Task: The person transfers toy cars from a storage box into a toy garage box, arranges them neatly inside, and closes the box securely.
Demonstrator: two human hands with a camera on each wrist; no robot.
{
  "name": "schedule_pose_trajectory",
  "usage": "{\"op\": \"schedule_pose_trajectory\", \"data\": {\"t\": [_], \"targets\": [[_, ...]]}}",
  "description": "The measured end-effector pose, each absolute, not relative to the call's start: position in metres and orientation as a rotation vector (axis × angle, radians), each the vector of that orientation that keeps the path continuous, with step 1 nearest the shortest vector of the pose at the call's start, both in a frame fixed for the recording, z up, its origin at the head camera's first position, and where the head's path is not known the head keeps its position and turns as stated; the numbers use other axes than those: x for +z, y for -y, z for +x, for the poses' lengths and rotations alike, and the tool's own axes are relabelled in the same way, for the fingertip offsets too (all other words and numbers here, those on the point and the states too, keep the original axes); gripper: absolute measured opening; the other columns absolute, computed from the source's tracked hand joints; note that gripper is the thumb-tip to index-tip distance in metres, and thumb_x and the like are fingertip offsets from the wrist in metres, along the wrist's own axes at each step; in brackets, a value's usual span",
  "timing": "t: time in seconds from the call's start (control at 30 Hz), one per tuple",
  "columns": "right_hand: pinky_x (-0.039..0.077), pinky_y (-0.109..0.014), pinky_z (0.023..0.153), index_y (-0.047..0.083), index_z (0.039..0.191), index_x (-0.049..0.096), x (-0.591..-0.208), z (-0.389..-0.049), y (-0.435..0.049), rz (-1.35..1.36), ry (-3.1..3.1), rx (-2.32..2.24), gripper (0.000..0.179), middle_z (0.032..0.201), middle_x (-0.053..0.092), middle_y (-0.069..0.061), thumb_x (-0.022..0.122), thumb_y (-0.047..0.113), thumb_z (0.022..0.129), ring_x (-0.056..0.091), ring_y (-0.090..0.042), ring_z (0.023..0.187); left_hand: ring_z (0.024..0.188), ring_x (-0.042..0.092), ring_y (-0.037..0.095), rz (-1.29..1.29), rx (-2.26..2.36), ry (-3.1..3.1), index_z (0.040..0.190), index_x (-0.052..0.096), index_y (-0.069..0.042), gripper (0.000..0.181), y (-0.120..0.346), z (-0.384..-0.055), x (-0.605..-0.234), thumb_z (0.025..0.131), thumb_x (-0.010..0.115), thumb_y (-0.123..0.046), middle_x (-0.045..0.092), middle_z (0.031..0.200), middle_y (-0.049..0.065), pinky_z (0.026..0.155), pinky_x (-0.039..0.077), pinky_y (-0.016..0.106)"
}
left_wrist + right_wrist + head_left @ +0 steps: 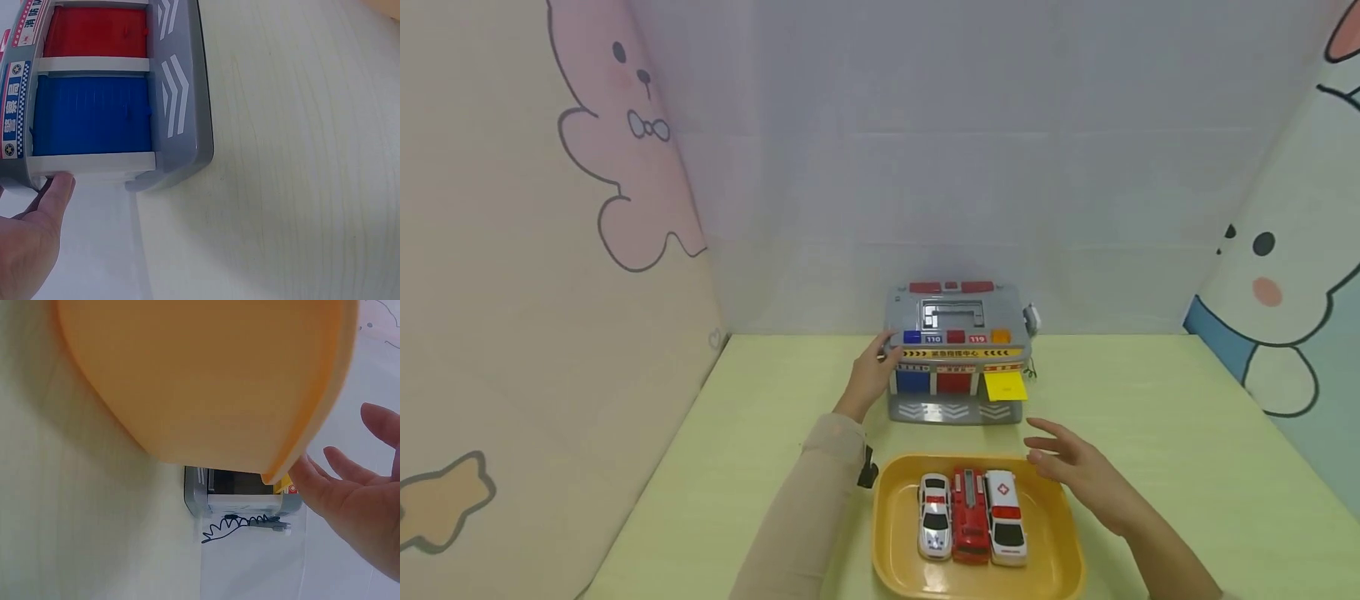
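A grey toy emergency station (955, 350) stands near the back wall. My left hand (870, 377) touches its left side; in the left wrist view the thumb (58, 194) lies along the side wall beside the blue door (92, 115). A red door (953, 382) is down in the middle, while the yellow door (1006, 386) on the right is lifted. My right hand (1086, 475) hovers at the right rim of the yellow tray (1048, 533), fingers apart and holding nothing. Inside the tray lie a white police car (935, 517), a red fire truck (971, 517) and a white ambulance (1006, 518), side by side.
A coiled black cord (240, 522) hangs at the station's right side, near a small grey handset-like piece (1032, 319). The pale table (1150, 417) meets a plain back wall (955, 167). Cartoon-printed side walls (587, 333) border it on both sides.
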State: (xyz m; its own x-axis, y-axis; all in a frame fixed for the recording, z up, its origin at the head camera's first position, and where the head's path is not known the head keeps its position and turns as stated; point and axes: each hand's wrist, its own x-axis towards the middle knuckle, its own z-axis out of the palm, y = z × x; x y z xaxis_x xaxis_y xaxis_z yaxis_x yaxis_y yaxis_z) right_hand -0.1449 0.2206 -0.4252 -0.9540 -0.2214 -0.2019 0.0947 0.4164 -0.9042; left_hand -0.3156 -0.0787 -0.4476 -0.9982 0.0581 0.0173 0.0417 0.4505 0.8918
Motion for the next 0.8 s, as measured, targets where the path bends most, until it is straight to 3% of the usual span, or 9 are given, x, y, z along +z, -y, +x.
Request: {"op": "schedule_pose_trajectory", "data": {"t": [0.27, 0.8], "targets": [[0.049, -0.052, 0.092, 0.003, 0.145, 0.038, -0.433, -0.127, -0.212, -0.022, -2.364, -1.538, 0.061, 0.134, 0.052, -0.025, 0.061, 0.033, 0.097, 0.054, -0.039, 0.118, 0.127, 0.048, 0.034, 0.08, 1.63, -2.645, 0.148, 0.042, -0.026, 0.049, 0.08, -0.315, -0.446, 0.101, 0.051, -0.041, 0.045, 0.144, 0.019, 0.099, 0.044, 0.05], [0.051, -0.049, 0.089, 0.001, 0.141, 0.045, -0.443, -0.114, -0.199, -0.005, -2.417, -1.45, 0.061, 0.133, 0.054, -0.022, 0.072, 0.021, 0.09, 0.062, -0.033, 0.106, 0.129, 0.047, 0.033, 0.107, 1.61, -2.662, 0.147, 0.042, -0.025, 0.049, 0.081, -0.314, -0.446, 0.102, 0.05, -0.041, 0.044, 0.146, 0.017, 0.101, 0.043, 0.05]]}}
